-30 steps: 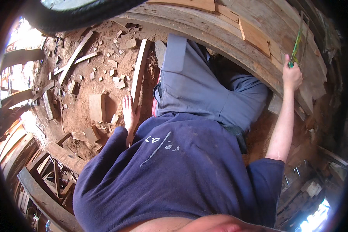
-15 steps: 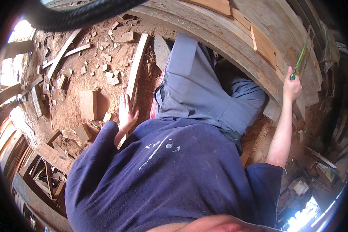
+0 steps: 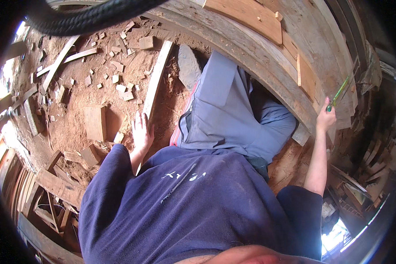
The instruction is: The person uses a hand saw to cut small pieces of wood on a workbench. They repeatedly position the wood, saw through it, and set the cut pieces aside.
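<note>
My left hand [image 3: 141, 133] is open, its fingers stretched out over the near part of a long, pale wooden strip [image 3: 157, 79]. Whether the palm presses on the wood I cannot tell. Off to the right, my right hand [image 3: 325, 119] is closed around a slim green-handled tool [image 3: 338, 95] with a long, thin far end; its exact kind is too small to make out. That tool is held out over a stack of wide boards [image 3: 321, 48]. Between my hands are my legs in grey trousers [image 3: 224, 119], one knee bent against the boards.
Small wood offcuts [image 3: 127, 95] lie scattered over the sawdust-covered ground at the left. A thicker wooden block [image 3: 95, 123] stands near my left hand. Loose short boards [image 3: 266, 22] rest on the stack. A flat grey slab [image 3: 188, 66] sits beside my trouser leg.
My right hand with the green-handled tool has moved down slightly in the view, toward me. My left hand stays spread at the wooden strip. The view has shifted a little.
</note>
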Motion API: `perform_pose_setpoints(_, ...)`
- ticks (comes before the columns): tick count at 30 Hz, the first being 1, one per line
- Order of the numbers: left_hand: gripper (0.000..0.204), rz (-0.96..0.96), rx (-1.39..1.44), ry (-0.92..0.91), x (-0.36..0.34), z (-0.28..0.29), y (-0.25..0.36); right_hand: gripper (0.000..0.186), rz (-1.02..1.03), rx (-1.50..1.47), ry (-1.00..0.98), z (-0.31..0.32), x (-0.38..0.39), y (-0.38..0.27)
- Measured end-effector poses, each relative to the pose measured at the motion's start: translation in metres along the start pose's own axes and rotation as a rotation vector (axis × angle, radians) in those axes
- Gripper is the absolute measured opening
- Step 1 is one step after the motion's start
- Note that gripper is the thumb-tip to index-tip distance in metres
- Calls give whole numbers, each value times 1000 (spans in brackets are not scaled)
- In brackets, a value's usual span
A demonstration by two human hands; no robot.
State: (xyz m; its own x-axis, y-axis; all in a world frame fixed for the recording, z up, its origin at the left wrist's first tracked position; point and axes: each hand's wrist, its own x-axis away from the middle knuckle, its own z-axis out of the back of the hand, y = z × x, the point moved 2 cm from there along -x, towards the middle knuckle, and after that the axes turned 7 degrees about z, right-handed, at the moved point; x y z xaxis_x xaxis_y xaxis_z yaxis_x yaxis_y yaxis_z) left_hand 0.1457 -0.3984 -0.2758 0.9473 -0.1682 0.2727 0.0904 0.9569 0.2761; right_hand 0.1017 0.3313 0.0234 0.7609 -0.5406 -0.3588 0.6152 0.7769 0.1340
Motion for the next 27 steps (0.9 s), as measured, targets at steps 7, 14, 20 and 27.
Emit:
perform_pose_setpoints(7,63,6,-62,5,2,-9,-3,69,83,90,65,-8,-2,10)
perform_pose_setpoints(14,60,21,-64,-22,1,-11,-6,67,83,50,-5,-6,-2,8)
perform_pose_setpoints(20,61,22,-29,5,1,-11,-5,67,69,16,3,-5,-3,4)
perform_pose_setpoints(27,68,25,-73,41,3,-9,0,68,-66,88,-66,0,-3,1)
